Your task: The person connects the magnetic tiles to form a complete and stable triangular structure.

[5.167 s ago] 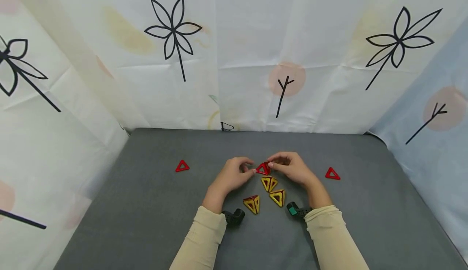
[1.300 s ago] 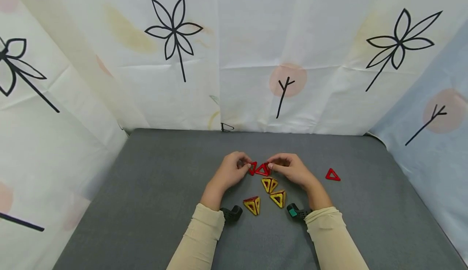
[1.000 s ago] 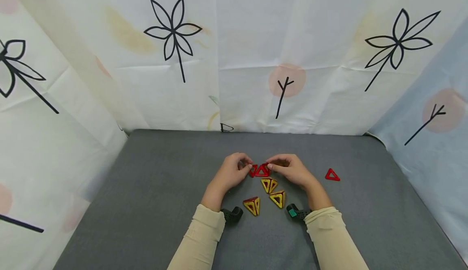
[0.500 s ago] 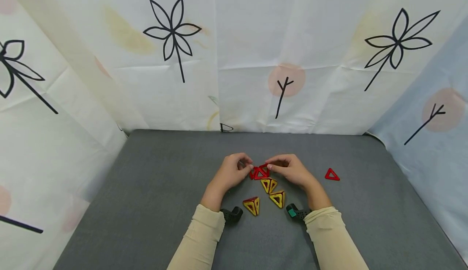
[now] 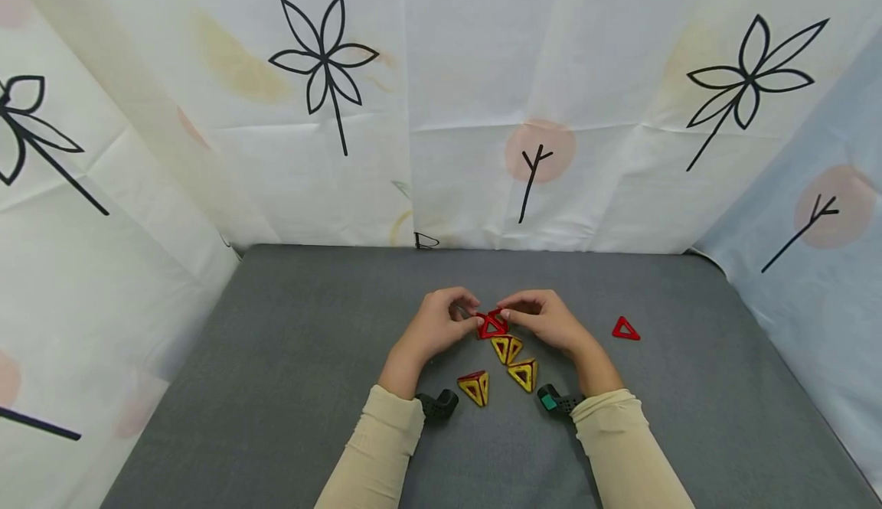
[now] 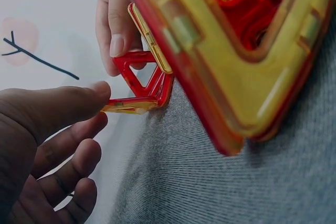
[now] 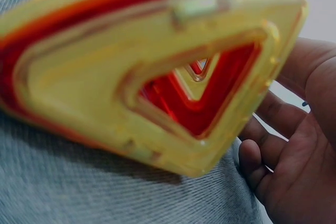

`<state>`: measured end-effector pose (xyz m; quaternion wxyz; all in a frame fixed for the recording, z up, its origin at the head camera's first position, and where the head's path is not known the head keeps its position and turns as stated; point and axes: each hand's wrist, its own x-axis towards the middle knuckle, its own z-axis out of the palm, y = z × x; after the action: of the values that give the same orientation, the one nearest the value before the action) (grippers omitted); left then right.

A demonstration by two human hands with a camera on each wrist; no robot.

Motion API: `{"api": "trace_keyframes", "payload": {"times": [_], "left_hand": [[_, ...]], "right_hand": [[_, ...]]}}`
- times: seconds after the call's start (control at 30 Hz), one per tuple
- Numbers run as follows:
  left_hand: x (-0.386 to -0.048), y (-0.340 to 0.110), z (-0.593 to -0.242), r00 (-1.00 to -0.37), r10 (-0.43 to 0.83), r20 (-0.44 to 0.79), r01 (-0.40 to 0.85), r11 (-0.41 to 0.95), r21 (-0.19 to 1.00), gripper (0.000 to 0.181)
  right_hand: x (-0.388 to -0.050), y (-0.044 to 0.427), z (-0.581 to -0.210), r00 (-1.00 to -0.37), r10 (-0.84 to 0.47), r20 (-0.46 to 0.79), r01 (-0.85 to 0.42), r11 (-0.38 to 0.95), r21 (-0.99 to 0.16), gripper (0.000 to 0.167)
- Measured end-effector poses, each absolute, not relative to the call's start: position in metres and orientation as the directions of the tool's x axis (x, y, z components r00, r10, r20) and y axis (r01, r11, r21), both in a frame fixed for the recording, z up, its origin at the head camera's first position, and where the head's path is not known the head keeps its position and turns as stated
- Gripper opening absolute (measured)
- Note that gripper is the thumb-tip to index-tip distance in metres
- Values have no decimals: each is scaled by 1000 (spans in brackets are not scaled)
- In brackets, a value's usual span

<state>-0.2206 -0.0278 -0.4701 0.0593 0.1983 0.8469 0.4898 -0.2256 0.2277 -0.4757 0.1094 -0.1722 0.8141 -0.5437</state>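
Observation:
In the head view my left hand [image 5: 437, 325] and right hand [image 5: 547, 321] meet over a small group of red triangular magnetic tiles [image 5: 492, 328]. The left wrist view shows my left thumb and index finger pinching a triangular tile [image 6: 131, 106] by its corner, its edge joining a standing red tile. The right hand [image 6: 118, 22] pinches the top of the red tiles from the other side. Right behind the group stands a yellow-and-red tile pyramid [image 5: 506, 349]. In the right wrist view a large blurred pyramid [image 7: 73, 87] hides the right fingertips; lower fingers of the right hand [image 7: 299, 156] are loosely curled.
Two more tile pyramids stand nearer me, one at right [image 5: 524, 375] and one at left [image 5: 474, 389]. A loose red triangle tile [image 5: 625, 329] lies flat at the right. Grey cloth covers the table [image 5: 310, 386]; a printed curtain [image 5: 468, 73] hangs behind.
The red triangle that lay at the left is now in my left hand, brought against the red tiles. Over the last second the tiles have drawn together and shifted slightly towards me.

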Motion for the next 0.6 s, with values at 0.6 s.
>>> {"api": "trace_keyframes", "payload": {"times": [0.6], "left_hand": [[-220, -24, -471, -912, 394, 110, 301, 463, 834, 8]], "right_hand": [[-226, 223, -477, -914, -405, 20, -181, 365, -913, 21]]}}
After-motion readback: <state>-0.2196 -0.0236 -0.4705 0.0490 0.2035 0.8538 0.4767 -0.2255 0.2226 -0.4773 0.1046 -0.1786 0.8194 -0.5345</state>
